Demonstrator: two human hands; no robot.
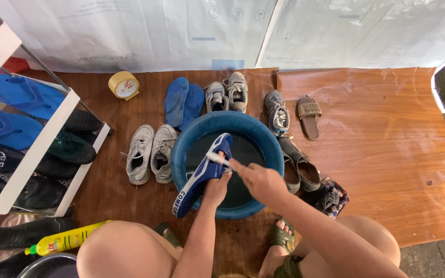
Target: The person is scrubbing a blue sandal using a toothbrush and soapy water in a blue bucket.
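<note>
Now left hand (217, 188) grips blue sandal (202, 172); right hand (258, 180) scrubs with brush (217, 158).

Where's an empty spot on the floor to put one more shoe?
The brown wooden floor lies bare right of the tan slide sandal. A smaller gap sits between the round yellow clock and white sneakers. Around the blue round basin shoes crowd closely.

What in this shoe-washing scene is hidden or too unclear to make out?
Head view only:
- Basin water depth: too dark.
- Left hand: its palm side is hidden behind the blue sandal.
- Brush in right hand: bristles too small.
- Metal bowl: cut by bottom edge.
- Yellow clock: its dial is too small.
</note>
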